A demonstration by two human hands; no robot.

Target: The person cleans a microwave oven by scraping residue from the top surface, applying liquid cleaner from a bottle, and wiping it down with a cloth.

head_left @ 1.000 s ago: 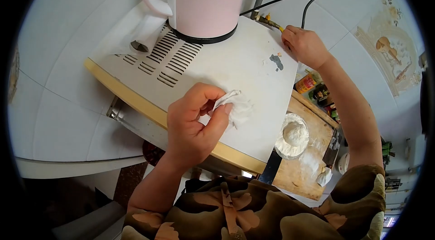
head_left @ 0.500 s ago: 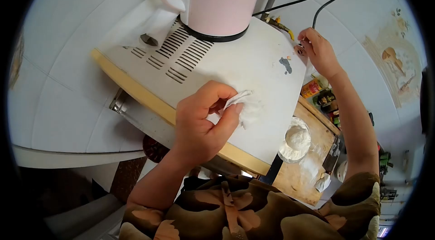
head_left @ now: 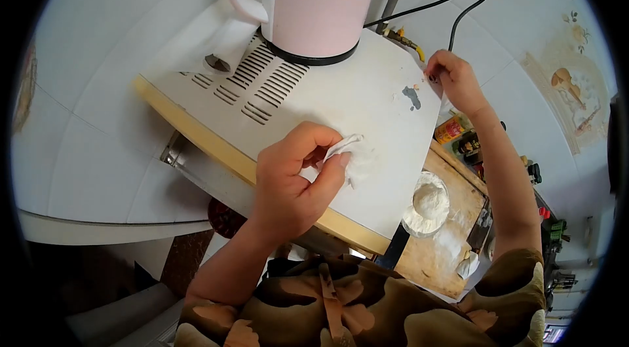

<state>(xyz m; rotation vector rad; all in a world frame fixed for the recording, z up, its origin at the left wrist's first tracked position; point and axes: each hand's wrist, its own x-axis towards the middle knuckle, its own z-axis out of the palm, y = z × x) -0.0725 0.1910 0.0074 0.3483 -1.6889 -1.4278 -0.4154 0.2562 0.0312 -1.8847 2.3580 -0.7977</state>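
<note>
My left hand (head_left: 298,180) is closed in a pinch on a crumpled white tissue (head_left: 349,157), above the front part of a white appliance top (head_left: 377,206). My right hand (head_left: 458,81) is at the right back edge of that top, near a yellow-ended pipe valve (head_left: 411,45). Its fingers are curled together around something small and dark that I cannot make out. Left of it, a grey patch (head_left: 411,96) marks the white surface. A pink kettle (head_left: 321,6) stands on the top at the back.
A clear plastic bag (head_left: 209,39) lies left of the kettle. Black cables (head_left: 481,3) run along the tiled wall. At the right, a bowl of white flour (head_left: 429,205) stands on a floury wooden board (head_left: 419,258), with bottles (head_left: 452,129) behind it.
My right hand has come away from the yellow pipe end, its fingers now curled just below it. My left hand still pinches the tissue. The camera view has shifted slightly.
</note>
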